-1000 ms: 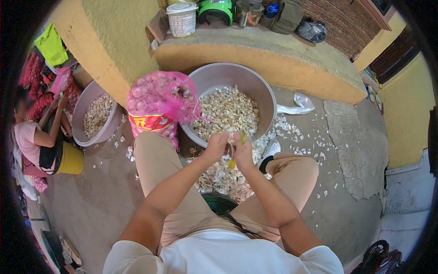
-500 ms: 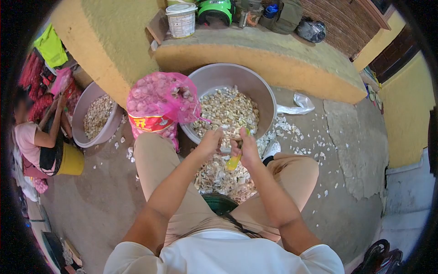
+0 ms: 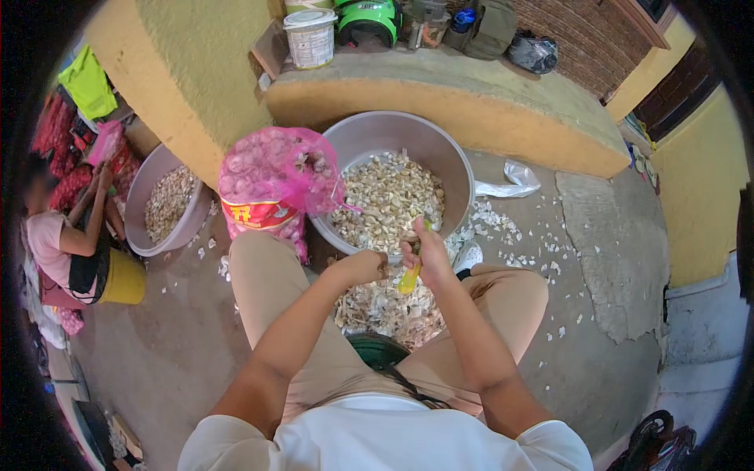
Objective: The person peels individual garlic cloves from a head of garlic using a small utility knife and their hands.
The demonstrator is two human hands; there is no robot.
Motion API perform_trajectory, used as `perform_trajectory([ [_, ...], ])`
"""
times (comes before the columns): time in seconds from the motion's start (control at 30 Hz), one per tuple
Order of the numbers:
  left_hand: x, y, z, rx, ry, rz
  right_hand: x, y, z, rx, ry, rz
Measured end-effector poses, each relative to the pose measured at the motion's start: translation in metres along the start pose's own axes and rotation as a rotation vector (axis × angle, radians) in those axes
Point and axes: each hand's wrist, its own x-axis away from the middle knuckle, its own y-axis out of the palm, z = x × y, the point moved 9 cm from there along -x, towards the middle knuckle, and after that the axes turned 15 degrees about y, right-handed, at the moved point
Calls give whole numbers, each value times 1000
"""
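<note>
My right hand [image 3: 425,257] is closed around a yellow-handled tool [image 3: 408,280], whose handle points down toward my lap; its working end is not clear. Something small and brownish, perhaps garlic, shows at the fingers of that hand. My left hand [image 3: 364,268] is closed just to the left and slightly lower, above the peelings. Brownish bits show at its fingertips, too small to name. Beyond both hands stands a large grey basin [image 3: 468,174] with many peeled garlic cloves [image 3: 393,196]. Below the hands, garlic skins [image 3: 385,302] are heaped between my legs.
A pink mesh sack of garlic [image 3: 271,169] leans against the basin's left side. A person [image 3: 59,228] sits at far left near a second basin [image 3: 192,216] of cloves. A yellow ledge [image 3: 455,106] holds a white bucket [image 3: 309,43] and a green helmet [image 3: 367,20].
My left hand has drawn down and slightly toward me from the basin's rim, apart from the right hand. The right hand stays nearly in place with the yellow-handled tool.
</note>
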Motion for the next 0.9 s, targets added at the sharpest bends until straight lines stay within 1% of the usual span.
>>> perform_trajectory([
  [0.03, 0, -5, 2, 57, 9, 44, -1, 0, 1, 9, 12, 1],
  [0.1, -1, -21, -1, 156, 82, 247, -4, -3, 5, 29, 33, 4],
  [0.13, 0, -30, -4, 207, 117, 348, -5, -5, 3, 94, 16, 39],
  [0.23, 2, -62, -25, 611, 69, 627, -8, -10, 1, 297, -22, 160],
  [0.27, 1, -64, -27, 637, 73, 652, -8, -10, 1, 369, -28, 214],
  [0.3, 0, -59, -19, 680, 62, 579, -8, -12, 0, 441, -34, 268],
  [0.37, 2, -50, 7, 763, 38, 437, -15, -14, 6, 511, -34, 238],
  [0.4, 2, -44, 8, 761, 3, 410, -16, -11, 8, 546, -34, 223],
  [0.47, 1, -35, 8, 755, -65, 351, -14, -10, 4, 644, -76, 275],
  [0.5, 2, -37, 9, 759, -75, 357, -13, -9, 2, 692, -97, 302],
  [0.6, 5, -44, 10, 774, -88, 373, -9, 1, -14, 947, -393, 368],
  [0.67, 5, -45, 12, 785, -76, 380, -6, 1, -14, 956, -387, 386],
  [0.7, 6, -47, 13, 724, -82, 381, -4, 3, -15, 961, -385, 395],
  [0.77, 7, -50, 17, 604, -92, 379, 0, 6, -18, 1040, -446, 465],
  [0.8, 4, -52, 14, 524, -34, 433, 3, 7, -20, 1080, -475, 500],
  [0.87, -3, -51, 3, 364, 79, 539, 8, 13, -23, 1059, -458, 481],
  [0.9, -3, -48, 2, 488, 66, 542, 9, 14, -23, 1049, -451, 472],
])
